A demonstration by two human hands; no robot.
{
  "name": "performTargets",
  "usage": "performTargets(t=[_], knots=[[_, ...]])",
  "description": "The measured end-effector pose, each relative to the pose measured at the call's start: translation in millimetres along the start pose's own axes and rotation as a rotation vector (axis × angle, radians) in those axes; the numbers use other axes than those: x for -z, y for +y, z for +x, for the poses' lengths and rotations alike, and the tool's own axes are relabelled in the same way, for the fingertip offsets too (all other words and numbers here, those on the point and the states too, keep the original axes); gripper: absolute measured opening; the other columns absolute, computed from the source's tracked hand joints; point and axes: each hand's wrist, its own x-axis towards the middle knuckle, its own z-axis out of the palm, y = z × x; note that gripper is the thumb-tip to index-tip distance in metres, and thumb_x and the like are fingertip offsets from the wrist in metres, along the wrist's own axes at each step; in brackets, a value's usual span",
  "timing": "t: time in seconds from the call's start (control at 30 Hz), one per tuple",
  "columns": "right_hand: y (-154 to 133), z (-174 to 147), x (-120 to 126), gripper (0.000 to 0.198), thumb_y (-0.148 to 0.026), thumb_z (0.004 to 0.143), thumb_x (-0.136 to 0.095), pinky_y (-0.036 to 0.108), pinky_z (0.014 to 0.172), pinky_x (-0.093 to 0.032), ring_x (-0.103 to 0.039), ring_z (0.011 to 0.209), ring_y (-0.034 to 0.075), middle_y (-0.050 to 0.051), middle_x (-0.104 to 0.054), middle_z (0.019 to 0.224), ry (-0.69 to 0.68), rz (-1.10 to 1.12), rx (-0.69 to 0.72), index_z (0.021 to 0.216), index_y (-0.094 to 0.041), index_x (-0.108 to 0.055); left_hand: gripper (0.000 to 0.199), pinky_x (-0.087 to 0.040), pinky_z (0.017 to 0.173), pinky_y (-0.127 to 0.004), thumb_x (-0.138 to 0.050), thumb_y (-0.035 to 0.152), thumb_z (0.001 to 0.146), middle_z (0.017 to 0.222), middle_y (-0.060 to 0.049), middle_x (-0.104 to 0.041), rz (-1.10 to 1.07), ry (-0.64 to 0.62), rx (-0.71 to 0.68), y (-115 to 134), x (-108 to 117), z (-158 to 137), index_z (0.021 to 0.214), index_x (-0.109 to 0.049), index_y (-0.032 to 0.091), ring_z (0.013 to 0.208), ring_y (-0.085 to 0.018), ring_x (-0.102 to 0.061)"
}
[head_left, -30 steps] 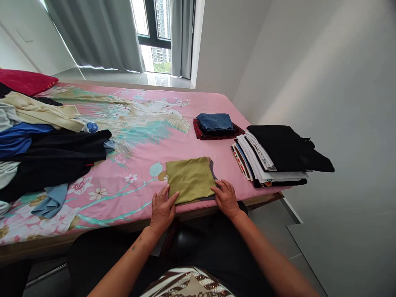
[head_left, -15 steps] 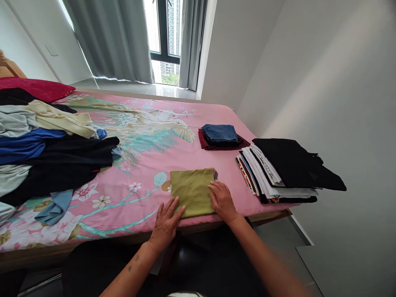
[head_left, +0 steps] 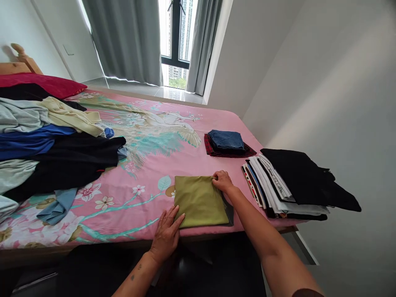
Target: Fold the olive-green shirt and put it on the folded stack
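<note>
Pink floral bed (head_left: pixel 148 156); olive folded garment (head_left: pixel 199 201), left hand (head_left: pixel 167 235) flat, right hand (head_left: pixel 222 181) pinching its corner

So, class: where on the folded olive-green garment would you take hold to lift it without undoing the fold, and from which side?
Grip the folded olive-green garment along its two side edges, coming in low from the near bed edge. It lies flat and square; the left hand rests at its near left corner, the right hand at its far right corner.
</note>
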Motion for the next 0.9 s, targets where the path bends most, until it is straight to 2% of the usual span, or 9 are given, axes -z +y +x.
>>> performTargets(t=[0.07,0.17,0.3,0.47,0.53,0.6,0.73,0.8,0.9], knots=[[2.5,1.8,1.3,0.003,-0.023,0.068,-0.057,0.027,0.061,-0.041,-0.052,0.067,0.017,0.002,-0.060,0.069,-0.016,0.007,-0.011,0.068,-0.022,-0.060,0.054,-0.032,0.109,-0.050,-0.042,0.003,0.077,0.142,-0.012,-0.041,-0.008,0.009,-0.004,0.3,-0.2,-0.2,0.127,-0.054,0.020,0.135,-0.025,-0.031],[1.0,1.0,6.1,0.009,-0.021,0.070,-0.054,0.027,0.060,-0.039,-0.051,0.062,0.016,0.002,-0.061,0.067,0.001,0.004,-0.043,0.076,-0.020,-0.061,0.054,-0.031,0.109,-0.050,-0.041,0.002,0.077,0.142,-0.012,-0.041,-0.017,0.026,-0.001,1.1,0.1,-0.8,0.127,-0.054,0.018,0.136,-0.024,-0.030],[-32.2,-3.8,11.3,0.024,-0.015,0.076,-0.046,0.034,0.078,-0.041,-0.053,0.089,0.023,0.012,-0.062,0.095,0.090,-0.011,-0.016,0.096,-0.014,-0.060,0.052,-0.029,0.109,-0.050,-0.042,0.003,0.079,0.143,-0.011,-0.040,-0.024,0.048,-0.007,3.1,1.8,-2.5,0.126,-0.055,0.021,0.137,-0.024,-0.027],[-108.3,-21.0,-0.4,0.022,-0.017,0.086,-0.041,0.031,0.094,-0.040,-0.053,0.102,0.018,0.005,-0.062,0.103,-0.061,0.146,0.383,0.098,-0.021,-0.060,0.049,-0.022,0.111,-0.052,-0.041,0.005,0.081,0.137,-0.003,-0.049,-0.025,0.056,-0.038,6.3,3.3,-5.0,0.120,-0.059,0.027,0.136,-0.023,-0.031],[-127.8,-29.0,-12.6,0.026,-0.022,0.091,-0.037,0.036,0.103,-0.034,-0.048,0.115,0.017,0.005,-0.060,0.116,-0.172,0.166,0.522,0.106,-0.022,-0.059,0.051,-0.018,0.113,-0.051,-0.039,0.004,0.080,0.134,-0.001,-0.052,-0.019,0.034,-0.031,8.3,3.0,-7.9,0.121,-0.059,0.028,0.133,-0.022,-0.035],[-137.2,-34.0,-26.8,0.033,-0.028,0.094,-0.035,0.044,0.109,-0.024,-0.037,0.128,0.019,0.005,-0.050,0.133,-0.280,0.114,0.572,0.122,-0.023,-0.052,0.054,-0.014,0.114,-0.050,-0.037,0.002,0.080,0.132,0.000,-0.054,-0.015,0.024,-0.024,11.4,2.5,-13.2,0.123,-0.058,0.027,0.132,-0.021,-0.038],[-141.9,-26.8,-43.7,0.050,-0.038,0.093,-0.036,0.054,0.110,-0.013,-0.022,0.137,0.025,0.006,-0.029,0.149,-0.418,-0.015,0.510,0.141,-0.022,-0.033,0.054,-0.013,0.113,-0.050,-0.039,0.002,0.080,0.132,-0.002,-0.054,-0.046,0.049,0.002,19.5,4.8,-27.2,0.126,-0.054,0.024,0.131,-0.022,-0.038],[-143.2,-13.6,-41.1,0.053,-0.041,0.091,-0.037,0.051,0.110,-0.015,-0.022,0.137,0.025,0.005,-0.030,0.149,-0.489,-0.013,0.438,0.141,-0.023,-0.032,0.048,-0.021,0.111,-0.048,-0.042,0.007,0.082,0.135,-0.005,-0.051,-0.081,0.035,0.053,22.4,9.0,-31.4,0.126,-0.052,0.023,0.131,-0.023,-0.039],[-144.7,12.7,-31.8,0.052,-0.036,0.088,-0.040,0.043,0.105,-0.026,-0.034,0.130,0.023,0.004,-0.041,0.141,-0.594,0.018,0.307,0.138,-0.024,-0.036,0.041,-0.037,0.101,-0.041,-0.047,0.024,0.087,0.131,-0.013,-0.053,-0.107,0.016,0.289,24.0,18.8,-26.7,0.127,-0.049,0.016,0.122,-0.023,-0.047]])
